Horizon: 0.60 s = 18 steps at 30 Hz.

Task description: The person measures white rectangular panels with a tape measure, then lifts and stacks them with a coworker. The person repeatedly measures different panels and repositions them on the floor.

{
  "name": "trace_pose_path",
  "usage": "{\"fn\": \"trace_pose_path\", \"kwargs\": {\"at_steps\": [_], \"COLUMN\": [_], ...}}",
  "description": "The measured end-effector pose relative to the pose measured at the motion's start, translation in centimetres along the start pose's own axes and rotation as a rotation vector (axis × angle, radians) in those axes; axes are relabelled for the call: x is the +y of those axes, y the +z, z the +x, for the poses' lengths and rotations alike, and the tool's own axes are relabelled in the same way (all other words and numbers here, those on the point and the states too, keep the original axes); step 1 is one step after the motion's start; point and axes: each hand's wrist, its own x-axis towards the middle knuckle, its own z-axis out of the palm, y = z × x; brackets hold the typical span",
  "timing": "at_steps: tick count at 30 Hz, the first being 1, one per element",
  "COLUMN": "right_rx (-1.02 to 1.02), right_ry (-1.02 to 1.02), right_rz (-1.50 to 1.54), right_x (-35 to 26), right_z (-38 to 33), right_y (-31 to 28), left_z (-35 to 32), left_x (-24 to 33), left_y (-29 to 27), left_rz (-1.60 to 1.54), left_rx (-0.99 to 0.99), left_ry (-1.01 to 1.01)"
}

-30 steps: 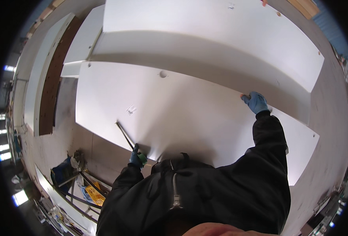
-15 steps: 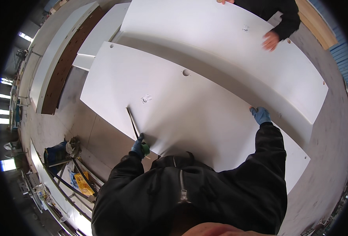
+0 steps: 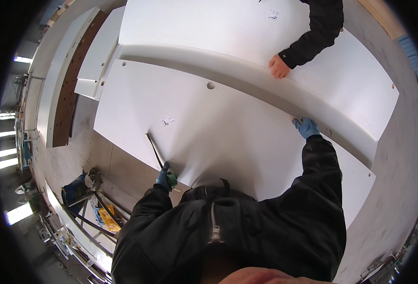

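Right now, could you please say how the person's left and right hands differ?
The left hand grips a green tool with a strip, while the right hand holds the far edge of the white panel. The left appears lower in the picture than the right. Both wear blue gloves.

Saw, lower centre of frame, a black long-sleeved jacket [image 3: 265,227] with silvery front zip [image 3: 215,232]. Left hand [image 3: 162,176] and right hand [image 3: 306,128] wore blue gloves [image 3: 309,129].
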Motion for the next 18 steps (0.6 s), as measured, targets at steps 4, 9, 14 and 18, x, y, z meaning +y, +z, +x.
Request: {"fn": "trace_pose_path", "kwargs": {"at_steps": [4,9,14,18], "right_rx": [0.029,0.048,0.060,0.026], "right_ry": [-0.003,-0.008,-0.029,-0.004], "right_rz": [0.017,-0.013,-0.007,-0.032], "right_x": [-0.3,-0.2,0.4,0.5], "right_z": [0.1,0.9,1.3,1.4], "right_y": [0.0,0.6,1.1,1.1], "left_z": [0.5,0.3,0.1,0.2], "left_x": [0.0,0.1,0.3,0.2], "left_y": [0.0,0.4,0.2,0.2], "left_rz": [-0.007,-0.009,-0.005,-0.021], "left_rx": [0.036,0.033,0.059,0.061], "left_ry": [0.004,0.000,-0.033,-0.032]}}
